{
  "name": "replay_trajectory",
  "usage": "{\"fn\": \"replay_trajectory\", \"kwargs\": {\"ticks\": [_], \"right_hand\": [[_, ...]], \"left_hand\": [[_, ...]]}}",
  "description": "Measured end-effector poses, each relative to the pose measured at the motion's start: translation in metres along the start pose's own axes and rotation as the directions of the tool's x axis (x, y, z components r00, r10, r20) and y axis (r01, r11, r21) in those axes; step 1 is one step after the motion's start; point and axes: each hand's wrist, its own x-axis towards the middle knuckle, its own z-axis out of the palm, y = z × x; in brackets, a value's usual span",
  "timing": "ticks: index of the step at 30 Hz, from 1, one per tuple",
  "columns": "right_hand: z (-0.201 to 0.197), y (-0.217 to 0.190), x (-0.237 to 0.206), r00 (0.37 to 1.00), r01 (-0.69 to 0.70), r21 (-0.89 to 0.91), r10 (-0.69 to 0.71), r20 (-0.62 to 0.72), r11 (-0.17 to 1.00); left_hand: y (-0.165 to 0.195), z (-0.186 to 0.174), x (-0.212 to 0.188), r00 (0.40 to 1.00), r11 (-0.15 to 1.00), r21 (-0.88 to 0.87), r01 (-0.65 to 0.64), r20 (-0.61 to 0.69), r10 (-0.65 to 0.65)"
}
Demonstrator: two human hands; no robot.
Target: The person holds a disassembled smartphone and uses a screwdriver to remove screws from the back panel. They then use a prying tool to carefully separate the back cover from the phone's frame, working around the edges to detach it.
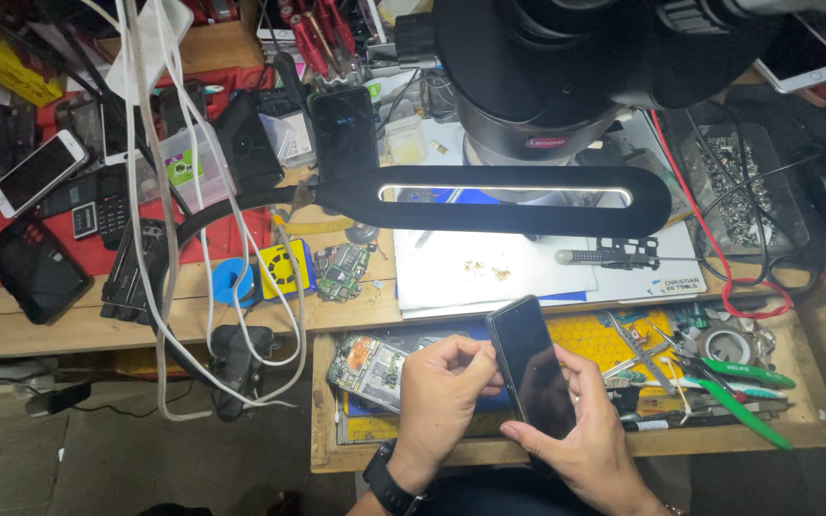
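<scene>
Black and glossy, the smartphone (pixel 532 367) sat tilted between both hands above an open wooden drawer (pixel 322 420) that jutted out from under the desk (pixel 69 330). The right hand (pixel 580 441) cradled it from below and the side, fingers curled around its lower edge, the thumb lying along the near edge. The left hand (pixel 444 390), a dark watch (pixel 391 484) on its wrist, was closed with fingertips pinched against the phone's left edge; whether it held a small tool there could not be told. In the drawer, just left of the left hand, lay a bare circuit board (pixel 367 368); to the right were green-handled pliers (pixel 743 382) and tweezers on a yellow mat (pixel 597 341). On the desk above, a black loop-shaped lamp head (pixel 509 199) glowed over a white work mat (pixel 489 272), beneath a microscope body (pixel 537 67). White cables (pixel 160 191) hung down at the left, near several other phones (pixel 37 172).
</scene>
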Motion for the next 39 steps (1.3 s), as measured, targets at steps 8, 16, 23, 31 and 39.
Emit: {"fn": "replay_trajectory", "kwargs": {"ticks": [8, 16, 23, 31, 39], "right_hand": [[-0.019, 0.000, -0.003, 0.865, -0.374, 0.673, -0.021, 0.501, 0.638], [0.009, 0.020, 0.005, 0.803, -0.589, 0.597, 0.314, 0.506, 0.545], [-0.010, 0.010, 0.005, 0.944, 0.261, -0.158, -0.219, 0.246, 0.952], [0.045, -0.044, 0.025, 0.731, 0.682, -0.468, -0.530, 0.429, 0.562], [0.090, -0.055, 0.043, 0.772, 0.631, -0.554, -0.369, 0.518, 0.542]], "left_hand": [[-0.006, 0.005, -0.005, 0.948, 0.959, -0.066, -0.276, 0.147, 0.283], [-0.016, -0.008, -0.010, 0.988, 0.902, -0.430, -0.026, 0.128, 0.089], [0.020, -0.068, -0.019, 0.976, 0.844, -0.501, -0.191, -0.001, 0.220], [0.056, -0.124, -0.050, 0.894, 0.863, -0.302, -0.406, -0.327, 0.306], [0.055, -0.134, -0.059, 0.902, 0.854, -0.320, -0.410, -0.281, 0.327]]}}
